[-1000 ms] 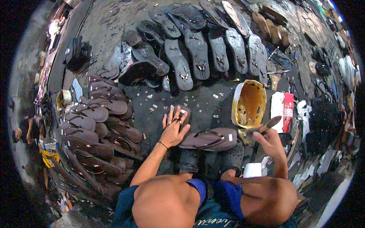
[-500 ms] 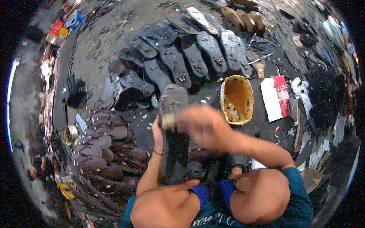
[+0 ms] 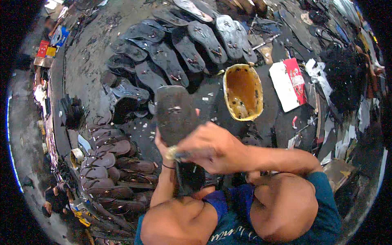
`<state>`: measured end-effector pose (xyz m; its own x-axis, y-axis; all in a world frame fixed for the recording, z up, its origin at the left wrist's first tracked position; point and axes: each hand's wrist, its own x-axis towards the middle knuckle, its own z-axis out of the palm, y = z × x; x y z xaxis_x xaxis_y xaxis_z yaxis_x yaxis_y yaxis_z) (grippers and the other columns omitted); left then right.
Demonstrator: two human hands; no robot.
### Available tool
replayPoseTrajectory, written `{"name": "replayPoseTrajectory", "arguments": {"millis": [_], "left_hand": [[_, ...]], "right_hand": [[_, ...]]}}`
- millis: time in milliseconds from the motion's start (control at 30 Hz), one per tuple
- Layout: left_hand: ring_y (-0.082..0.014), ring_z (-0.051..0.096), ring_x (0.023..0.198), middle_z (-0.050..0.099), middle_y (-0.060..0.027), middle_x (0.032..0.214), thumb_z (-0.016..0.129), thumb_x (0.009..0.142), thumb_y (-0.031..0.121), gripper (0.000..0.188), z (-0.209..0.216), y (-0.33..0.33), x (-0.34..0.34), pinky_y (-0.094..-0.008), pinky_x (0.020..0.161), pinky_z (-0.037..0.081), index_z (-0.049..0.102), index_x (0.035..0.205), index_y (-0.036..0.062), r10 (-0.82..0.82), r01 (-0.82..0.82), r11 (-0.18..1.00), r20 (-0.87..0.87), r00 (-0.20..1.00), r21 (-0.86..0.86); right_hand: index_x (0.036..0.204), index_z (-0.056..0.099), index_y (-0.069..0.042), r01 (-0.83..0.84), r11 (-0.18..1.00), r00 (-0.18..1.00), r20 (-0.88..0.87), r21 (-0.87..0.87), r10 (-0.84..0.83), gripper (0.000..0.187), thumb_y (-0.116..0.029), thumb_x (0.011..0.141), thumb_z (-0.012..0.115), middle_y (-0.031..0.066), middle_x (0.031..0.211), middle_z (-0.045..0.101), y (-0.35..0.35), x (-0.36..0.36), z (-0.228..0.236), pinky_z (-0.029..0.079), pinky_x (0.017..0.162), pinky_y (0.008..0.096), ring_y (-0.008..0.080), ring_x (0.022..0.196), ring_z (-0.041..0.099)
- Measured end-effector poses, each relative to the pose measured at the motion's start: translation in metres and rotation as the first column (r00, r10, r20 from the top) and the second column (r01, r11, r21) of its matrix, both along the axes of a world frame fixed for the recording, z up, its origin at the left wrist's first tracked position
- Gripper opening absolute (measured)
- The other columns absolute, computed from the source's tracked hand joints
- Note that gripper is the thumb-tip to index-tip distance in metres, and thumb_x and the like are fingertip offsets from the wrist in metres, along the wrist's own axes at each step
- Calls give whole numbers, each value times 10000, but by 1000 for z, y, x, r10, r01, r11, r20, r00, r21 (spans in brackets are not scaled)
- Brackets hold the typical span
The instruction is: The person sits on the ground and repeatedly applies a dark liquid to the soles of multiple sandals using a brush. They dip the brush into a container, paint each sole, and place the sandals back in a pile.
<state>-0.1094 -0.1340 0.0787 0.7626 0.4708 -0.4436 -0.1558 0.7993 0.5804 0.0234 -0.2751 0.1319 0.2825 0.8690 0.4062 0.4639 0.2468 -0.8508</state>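
My left hand [image 3: 160,143] is closed around a dark sandal sole [image 3: 174,108] from its left side, with part of the hand hidden under it. The sole stands raised in front of my knees, its broad end pointing away. My right hand [image 3: 212,145], slightly blurred, grips a small brush [image 3: 173,153] with pale yellowish bristles. The bristles are over the near part of the sole, close to my left wrist. To the right of the sole stands a yellow-rimmed tub [image 3: 245,118] with amber, glue-like stuff inside.
Several dark soles [image 3: 167,61] lie in overlapping rows beyond my hands. Stacked brown sandals [image 3: 102,160] fill the left side, beside a small white round container [image 3: 76,156]. A white and red card piece [image 3: 281,90] lies right of the tub. Thin tools and scraps lie farther right.
My right hand has drawn the brush nearer to me, from the sole's far part toward my left wrist. The sole has tilted. The whole view has shifted, moving the surroundings up and left.
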Motion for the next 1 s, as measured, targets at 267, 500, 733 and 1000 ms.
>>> {"name": "replayPoseTrajectory", "arguments": {"millis": [267,500,733,1000], "left_hand": [[-406,497,1335,440,-240,1508,425,944,609,845,7,-9,10,-503,1088,449,342,1532,8,-150,138,988,233,961,65],[-361,533,1293,492,-194,1471,381,1009,485,664,-40,23,-28,-487,1097,433,428,1474,13,114,-104,993,341,933,-49],[-426,330,1457,349,-222,1583,446,988,343,668,-82,46,-84,-484,1216,292,312,1537,-14,133,-147,989,384,914,7],[-363,606,1184,596,-224,1318,396,998,262,474,-39,-13,-129,-487,1058,477,538,1346,-26,279,-285,886,-71,958,-366]], "right_hand": [[1089,678,-7,313,947,906,-274,-77,-322,213,-150,935,710,108,899,730,37,78,0,543,739,330,179,823,694],[1025,730,-76,282,956,959,-49,79,-279,185,-113,845,752,134,1005,736,34,42,-28,561,778,395,333,873,716],[1017,702,-21,152,930,845,-444,-334,-297,210,-194,907,749,96,999,712,-22,31,-41,524,826,338,194,936,662],[1008,737,-22,744,631,667,315,-220,-676,213,-189,877,748,178,941,722,-54,103,-71,530,766,430,342,824,681]]}}
